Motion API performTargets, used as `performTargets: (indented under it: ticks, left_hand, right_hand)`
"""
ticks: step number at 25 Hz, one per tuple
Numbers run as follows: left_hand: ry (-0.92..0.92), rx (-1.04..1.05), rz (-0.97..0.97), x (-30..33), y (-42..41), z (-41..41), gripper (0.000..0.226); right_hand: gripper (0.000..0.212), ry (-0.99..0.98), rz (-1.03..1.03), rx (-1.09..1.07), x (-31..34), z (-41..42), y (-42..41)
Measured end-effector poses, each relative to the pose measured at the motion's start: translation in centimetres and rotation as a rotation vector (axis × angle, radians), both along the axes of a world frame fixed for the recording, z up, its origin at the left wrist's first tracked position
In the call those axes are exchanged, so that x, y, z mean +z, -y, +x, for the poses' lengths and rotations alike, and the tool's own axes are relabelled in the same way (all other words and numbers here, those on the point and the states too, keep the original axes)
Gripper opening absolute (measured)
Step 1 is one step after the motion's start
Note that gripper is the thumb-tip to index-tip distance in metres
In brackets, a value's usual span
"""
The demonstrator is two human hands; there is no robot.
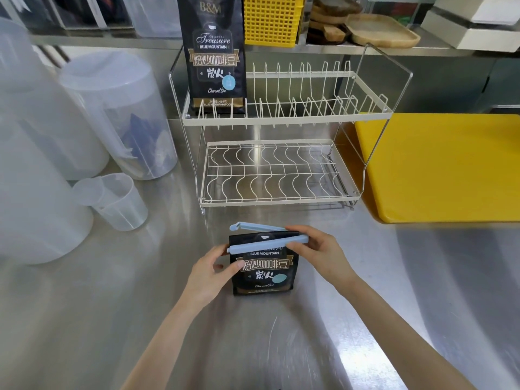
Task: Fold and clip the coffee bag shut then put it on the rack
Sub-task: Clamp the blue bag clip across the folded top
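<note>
A black coffee bag [263,270] stands on the steel counter [365,291], near the wire rack [281,170]. The left hand [209,273] grips the bag's left edge. The right hand [318,249] pinches the right end of a pale blue clip [264,244], which straddles the bag's top with its arms spread; the fold itself seems hidden. A second bag [215,54] stands on the rack's upper tier, far left.

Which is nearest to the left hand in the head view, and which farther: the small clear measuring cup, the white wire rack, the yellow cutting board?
From the left hand:
1. Small clear measuring cup, to its left.
2. White wire rack, behind it.
3. Yellow cutting board, far right.
</note>
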State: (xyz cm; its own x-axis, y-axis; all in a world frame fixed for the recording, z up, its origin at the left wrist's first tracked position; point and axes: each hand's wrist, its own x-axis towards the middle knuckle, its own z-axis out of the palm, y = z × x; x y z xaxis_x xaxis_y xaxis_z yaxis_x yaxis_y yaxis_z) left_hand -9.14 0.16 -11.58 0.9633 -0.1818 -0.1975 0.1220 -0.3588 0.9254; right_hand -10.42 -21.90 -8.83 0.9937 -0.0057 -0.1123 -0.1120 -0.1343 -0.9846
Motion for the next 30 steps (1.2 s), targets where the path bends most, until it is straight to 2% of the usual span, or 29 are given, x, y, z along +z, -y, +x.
performTargets:
  ticks: [6, 11, 25, 28, 30]
  left_hand:
    - [0.016, -0.009, 0.023, 0.0, 0.1, 0.1, 0.026]
    - [0.030, -0.002, 0.029, 0.2, 0.3, 0.0, 0.020]
    - [0.117, -0.002, 0.164, 0.6, 0.3, 0.0, 0.026]
    - [0.010, 0.062, -0.022, 1.1, 0.7, -0.1, 0.021]
    - [-0.068, 0.147, -0.201, 1.5, 0.8, -0.2, 0.027]
  right_hand:
    - [0.030, -0.009, 0.091, -0.015, 0.1, 0.3, -1.0]
    - [0.030, -0.003, 0.043, 0.023, 0.1, 0.2, -1.1]
    - [0.028, 0.052, -0.130, 0.027, 0.2, 0.4, -1.3]
    - [0.028, 0.040, -0.134, 0.024, 0.0, 0.4, -1.3]
    - [0.027, 0.035, -0.129, 0.028, -0.1, 0.5, -1.2]
